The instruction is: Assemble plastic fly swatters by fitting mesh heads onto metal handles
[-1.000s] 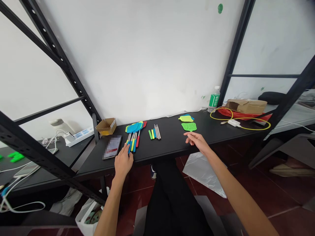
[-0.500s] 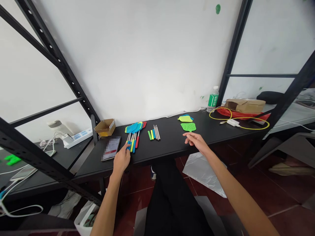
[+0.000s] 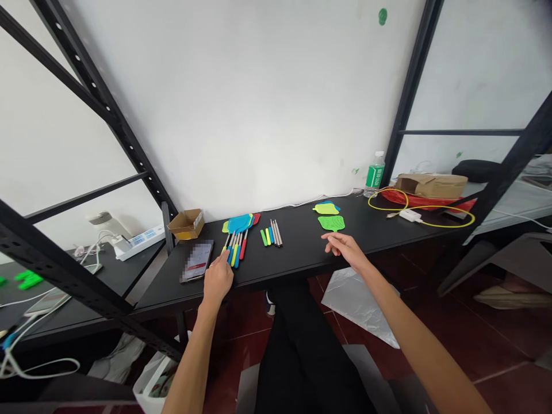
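Your left hand (image 3: pixel 218 280) half-curls its fingers at the colored swatter handles (image 3: pixel 235 251), grip unclear; your right hand (image 3: pixel 345 248) lies open and empty, near the green mesh swatter head (image 3: pixel 332 223), by the tabletop (image 3: pixel 297 261) front edge.

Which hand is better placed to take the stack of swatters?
Left, probably: the left hand is right at the swatters' handles, while the right hand rests farther along, beside the green swatter head.

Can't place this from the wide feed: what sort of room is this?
Probably a makeshift workshop or assembly room: a long black bench on a metal frame is laid out with plastic fly swatters and loose coloured rods, with a power strip nearby.
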Tool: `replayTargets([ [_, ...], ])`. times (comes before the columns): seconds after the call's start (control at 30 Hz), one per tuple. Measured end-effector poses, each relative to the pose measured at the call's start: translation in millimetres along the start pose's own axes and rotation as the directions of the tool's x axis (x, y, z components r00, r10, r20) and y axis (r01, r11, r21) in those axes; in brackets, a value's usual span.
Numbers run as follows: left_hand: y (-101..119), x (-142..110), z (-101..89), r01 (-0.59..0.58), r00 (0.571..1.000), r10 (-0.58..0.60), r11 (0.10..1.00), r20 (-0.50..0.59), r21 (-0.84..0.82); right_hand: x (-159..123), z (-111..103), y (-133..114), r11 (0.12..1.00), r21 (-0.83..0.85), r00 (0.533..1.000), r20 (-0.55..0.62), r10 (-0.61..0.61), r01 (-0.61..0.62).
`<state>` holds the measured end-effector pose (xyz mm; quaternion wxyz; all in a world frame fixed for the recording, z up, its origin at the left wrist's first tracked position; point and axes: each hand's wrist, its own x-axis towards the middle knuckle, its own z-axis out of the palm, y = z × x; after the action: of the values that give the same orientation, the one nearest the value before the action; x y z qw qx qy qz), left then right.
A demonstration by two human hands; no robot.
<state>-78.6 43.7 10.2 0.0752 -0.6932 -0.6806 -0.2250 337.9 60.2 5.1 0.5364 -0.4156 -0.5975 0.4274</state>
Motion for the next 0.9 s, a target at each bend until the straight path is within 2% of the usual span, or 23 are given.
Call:
replayTargets([
  [0.17, -2.3, -1.1, 4.1, 0.002, 0.998, -0.006, 0.998, -0.064, -0.068, 0.0, 1.2, -1.4, 1.0, -0.003, 1.0, -0.005, 0.007, -0.007],
  [0.3, 4.3, -1.7, 0.7, 0.003, 0.996, -0.006, 0.999, -0.093, -0.035, -0.3, 1.4, -2.5, 1.0, 0.012, 1.0, -0.003, 0.01, -0.01],
  [0.43, 20.0, -4.3, -4.0, 0.025, 0.988, -0.022, 1.0, -0.151, 0.018, -1.1, 1.4, -3.8, 1.0, 0.014, 1.0, 0.006, 0.008, -0.009],
  [0.57, 45.1, 0.3, -4.5, 0.018, 0.983, -0.01, 0.999, -0.183, 0.046, -2.1, 2.3, -7.4, 1.0, 0.011, 1.0, -0.003, 0.017, -0.017],
  [0.7, 77.5, 17.5, 5.2, -0.138, 0.981, 0.141, 0.99, -0.131, 0.037, -1.8, 2.7, -8.1, 1.0, 0.02, 1.0, -0.009, 0.017, -0.017],
  [0.8, 101.5, 32.7, 18.5, -0.264, 0.964, 0.265, 0.964, -0.015, 0.024, -0.8, 2.2, -6.4, 1.0, 0.023, 1.0, -0.006, 0.018, -0.018],
  [0.9, 118.0, 44.9, 31.9, -0.322, 0.942, 0.32, 0.947, 0.097, 0.004, 0.2, 1.5, -4.8, 1.0, 0.025, 1.0, -0.001, 0.018, -0.018],
])
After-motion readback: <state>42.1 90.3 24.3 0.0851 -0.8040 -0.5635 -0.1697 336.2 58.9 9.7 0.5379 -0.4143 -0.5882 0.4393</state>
